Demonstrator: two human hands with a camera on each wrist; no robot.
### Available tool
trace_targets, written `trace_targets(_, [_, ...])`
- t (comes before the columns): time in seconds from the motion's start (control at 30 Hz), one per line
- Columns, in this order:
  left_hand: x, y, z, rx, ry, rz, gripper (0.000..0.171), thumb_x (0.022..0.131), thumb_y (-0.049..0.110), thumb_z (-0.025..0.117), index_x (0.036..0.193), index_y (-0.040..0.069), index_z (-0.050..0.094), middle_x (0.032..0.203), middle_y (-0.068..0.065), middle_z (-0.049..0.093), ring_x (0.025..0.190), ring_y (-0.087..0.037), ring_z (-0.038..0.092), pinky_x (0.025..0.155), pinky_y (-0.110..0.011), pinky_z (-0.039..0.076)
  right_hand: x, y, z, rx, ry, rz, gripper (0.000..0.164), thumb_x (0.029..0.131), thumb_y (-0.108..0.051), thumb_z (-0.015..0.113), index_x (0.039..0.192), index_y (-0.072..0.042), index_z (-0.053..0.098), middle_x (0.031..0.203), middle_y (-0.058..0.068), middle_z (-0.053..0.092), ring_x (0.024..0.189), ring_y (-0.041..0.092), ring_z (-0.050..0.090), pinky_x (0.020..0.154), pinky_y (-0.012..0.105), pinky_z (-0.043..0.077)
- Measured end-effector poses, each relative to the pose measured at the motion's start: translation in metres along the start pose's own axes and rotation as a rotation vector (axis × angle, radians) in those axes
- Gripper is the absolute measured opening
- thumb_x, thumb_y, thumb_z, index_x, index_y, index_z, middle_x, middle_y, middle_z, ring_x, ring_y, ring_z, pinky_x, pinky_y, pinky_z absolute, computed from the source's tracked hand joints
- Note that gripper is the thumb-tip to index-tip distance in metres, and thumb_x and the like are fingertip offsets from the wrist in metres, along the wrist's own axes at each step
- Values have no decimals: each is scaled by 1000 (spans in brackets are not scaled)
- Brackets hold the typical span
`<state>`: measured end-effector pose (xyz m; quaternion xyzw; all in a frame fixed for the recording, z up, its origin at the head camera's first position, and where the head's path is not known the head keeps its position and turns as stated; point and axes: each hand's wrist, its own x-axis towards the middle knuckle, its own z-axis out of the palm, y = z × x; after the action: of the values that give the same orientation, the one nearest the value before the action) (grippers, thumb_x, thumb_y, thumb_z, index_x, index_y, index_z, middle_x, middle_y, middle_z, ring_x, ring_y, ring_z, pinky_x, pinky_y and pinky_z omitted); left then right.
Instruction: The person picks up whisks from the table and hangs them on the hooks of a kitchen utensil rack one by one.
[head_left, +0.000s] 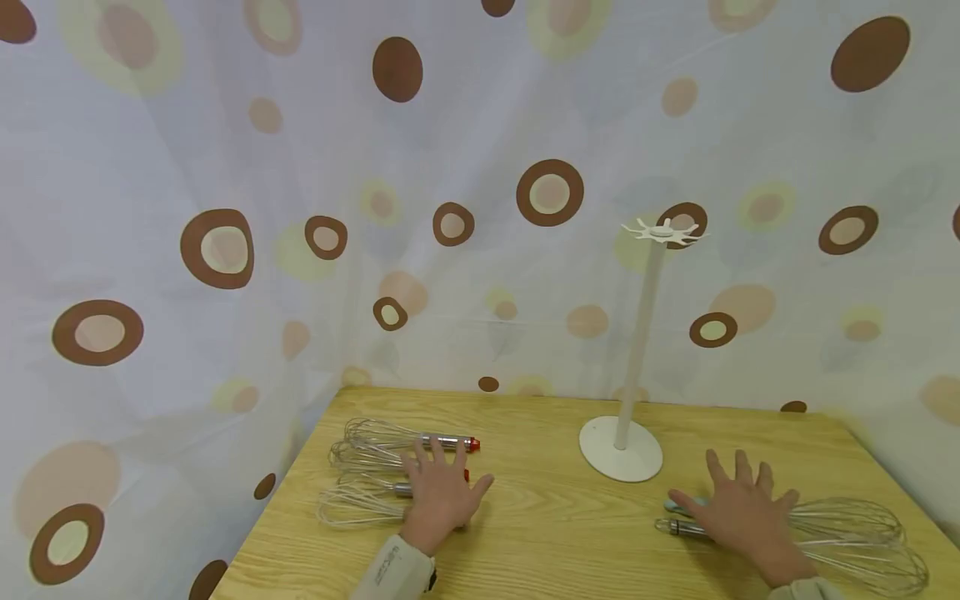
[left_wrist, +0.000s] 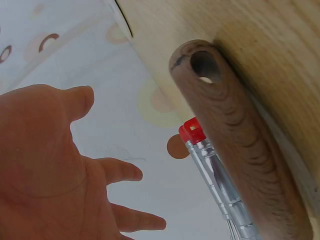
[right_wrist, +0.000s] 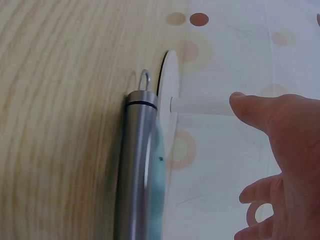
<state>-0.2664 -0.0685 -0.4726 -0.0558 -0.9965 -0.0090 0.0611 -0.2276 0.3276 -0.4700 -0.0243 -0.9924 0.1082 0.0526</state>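
My left hand [head_left: 441, 492] is spread open over the handles of several wire whisks [head_left: 367, 437] lying on the table's left side. In the left wrist view a whisk's brown wooden handle [left_wrist: 245, 145], with a hole in its end, lies apart from the palm. Behind it show steel handles with red ends [left_wrist: 192, 131]. My right hand [head_left: 744, 515], fingers also spread, hovers over two whisks [head_left: 862, 533] at the right. One has a steel handle [right_wrist: 137, 160] with a wire hanging loop; beside it lies a pale teal handle [right_wrist: 158, 185]. Neither hand holds anything.
A white stand [head_left: 640, 350] rises right of the middle, with a round base and a ring of hooks on top. The wooden table [head_left: 540, 517] meets a dotted curtain [head_left: 465, 350] at the back and left.
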Motion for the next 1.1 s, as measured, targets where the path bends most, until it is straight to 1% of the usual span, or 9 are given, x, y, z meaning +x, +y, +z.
trace_targets(0.1, [5, 5, -3, -21, 14, 22, 75, 89, 69, 37, 144, 18, 42, 142, -31, 34, 129, -55, 25, 101, -67, 20, 3, 1, -6, 7, 48, -33, 100, 82, -74, 45, 135, 10, 40, 131, 49, 24, 113, 72, 19, 76, 84, 13])
trace_targets(0.23, [16, 14, -5, -162, 21, 80, 72, 92, 63, 40, 141, 10, 44, 140, -30, 36, 130, -51, 29, 101, -64, 23, 13, 0, -20, 109, 130, -105, 84, 90, -57, 53, 131, 16, 40, 126, 47, 31, 110, 65, 30, 82, 75, 26])
trace_targets(0.3, [24, 22, -5, -240, 12, 107, 71, 93, 60, 41, 141, 7, 43, 140, -27, 38, 129, -46, 32, 101, -61, 26, 19, -5, -34, 197, 138, -122, 78, 94, -48, 53, 131, 18, 37, 126, 46, 32, 109, 63, 33, 83, 71, 31])
trace_targets(0.43, [39, 39, -9, -368, -14, 141, 69, 95, 54, 44, 142, 4, 40, 137, -22, 42, 125, -40, 39, 98, -56, 33, 31, -23, -70, 351, 145, -119, 72, 98, -43, 48, 135, 17, 33, 129, 41, 35, 112, 57, 37, 84, 65, 36])
trace_targets(0.57, [52, 58, -15, -456, -42, 197, 66, 97, 50, 44, 142, 2, 39, 137, -20, 44, 125, -38, 41, 98, -54, 35, 47, -40, -102, 449, 179, -146, 67, 99, -43, 44, 135, 13, 35, 130, 37, 40, 116, 52, 41, 89, 61, 38])
trace_targets(0.7, [64, 71, -20, -538, -89, 260, 63, 99, 46, 42, 143, 3, 37, 141, -18, 41, 128, -35, 39, 101, -48, 35, 71, -51, -123, 515, 182, -162, 71, 98, -49, 41, 138, 9, 34, 134, 34, 40, 121, 50, 40, 92, 61, 37])
trace_targets(0.87, [73, 84, -22, -657, -145, 304, 59, 100, 43, 42, 143, 3, 36, 143, -14, 41, 130, -29, 39, 102, -42, 36, 98, -63, -139, 621, 173, -138, 78, 96, -52, 41, 143, 8, 27, 139, 32, 35, 127, 48, 34, 97, 61, 33])
trace_targets(1.0, [79, 95, -21, -706, -144, 313, 57, 100, 41, 44, 142, 3, 38, 140, -11, 44, 127, -25, 43, 100, -39, 39, 115, -75, -148, 721, 180, -119, 77, 97, -51, 41, 146, 5, 21, 144, 29, 31, 130, 46, 32, 99, 59, 32])
trace_targets(1.1, [85, 105, -21, -746, -141, 315, 56, 99, 40, 46, 141, 4, 39, 136, -10, 48, 122, -23, 48, 96, -37, 43, 126, -83, -154, 764, 183, -113, 76, 97, -51, 38, 148, 2, 19, 145, 28, 31, 128, 44, 35, 100, 57, 33])
